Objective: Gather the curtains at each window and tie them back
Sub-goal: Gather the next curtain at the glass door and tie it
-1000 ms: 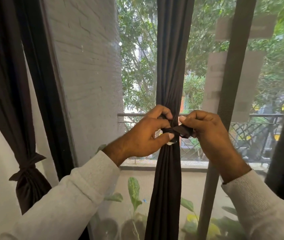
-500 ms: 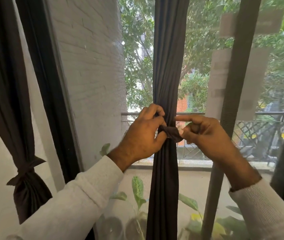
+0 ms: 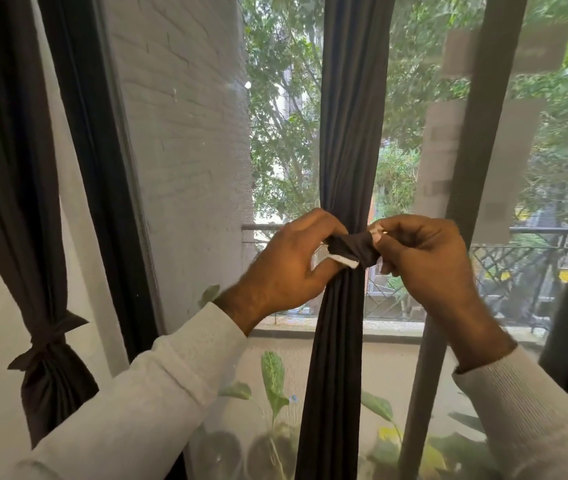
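The gathered dark curtain [image 3: 346, 140] hung as a narrow column at the centre of the view, in front of the window mesh [image 3: 286, 133]. A dark fabric tie-back [image 3: 353, 249] crossed it at mid-height, with a small white tab [image 3: 344, 260] showing at its lower edge; the tie-back sat there, in my judgement, to cinch the folds so that they would not spread again.

The left hand [image 3: 289, 268] was at 9 o'clock of the tie-back, fingers curled over the top and thumb beneath, pinching the band's left end against the bundle. The right hand [image 3: 424, 258] was at 3 o'clock, fingers curled, pinching the right end between thumb and forefinger. Both wrists were level and both forearms rose from 6 o'clock, a pose suited to drawing the two ends apart. The knot appeared unfinished.

At 8 o'clock, well apart, a second curtain [image 3: 16, 168] was already tied with its own band [image 3: 48, 336].
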